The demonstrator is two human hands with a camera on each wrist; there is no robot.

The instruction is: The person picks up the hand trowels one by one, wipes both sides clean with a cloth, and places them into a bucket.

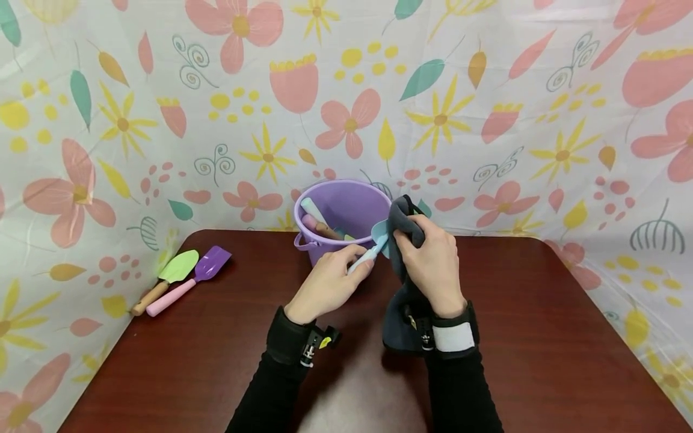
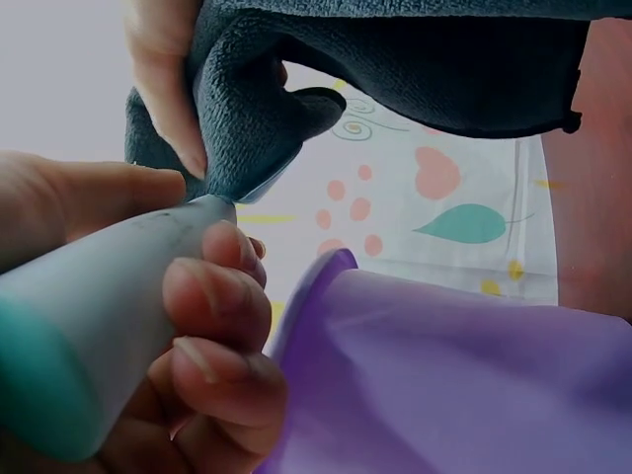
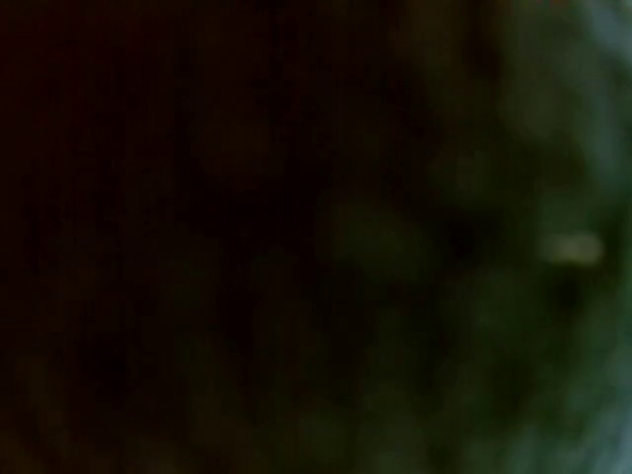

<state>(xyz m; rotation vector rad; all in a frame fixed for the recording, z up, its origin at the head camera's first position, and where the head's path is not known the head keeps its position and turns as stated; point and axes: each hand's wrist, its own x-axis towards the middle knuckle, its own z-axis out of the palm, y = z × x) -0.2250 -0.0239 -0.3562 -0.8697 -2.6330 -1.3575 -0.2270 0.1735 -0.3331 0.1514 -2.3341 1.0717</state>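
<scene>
Head view: L hand (image 1: 330, 279) fingers curled round pale blue handle of a small toy trowel (image 1: 368, 255), held just in front of purple bucket (image 1: 346, 207) at far side of brown table (image 1: 541, 337). R hand (image 1: 430, 264) gripping dark grey cloth (image 1: 403, 319), cloth bunched over trowel's blade end; rest of cloth hangs down to R wrist. Bucket holds a couple more tool handles. Well to the left on table: green trowel (image 1: 175, 270) w/ wooden handle and purple shovel (image 1: 203, 273) w/ pink handle, side by side, touching. Floral sheet behind.

L wrist view: fingers (image 2: 212, 306) wrapped on handle, teal cap at near end. Cloth (image 2: 247, 128) pinched over blade by R thumb and fingers. Bucket rim (image 2: 326, 272) just beside.

R wrist view: dark, blurred; cannot tell anything.
</scene>
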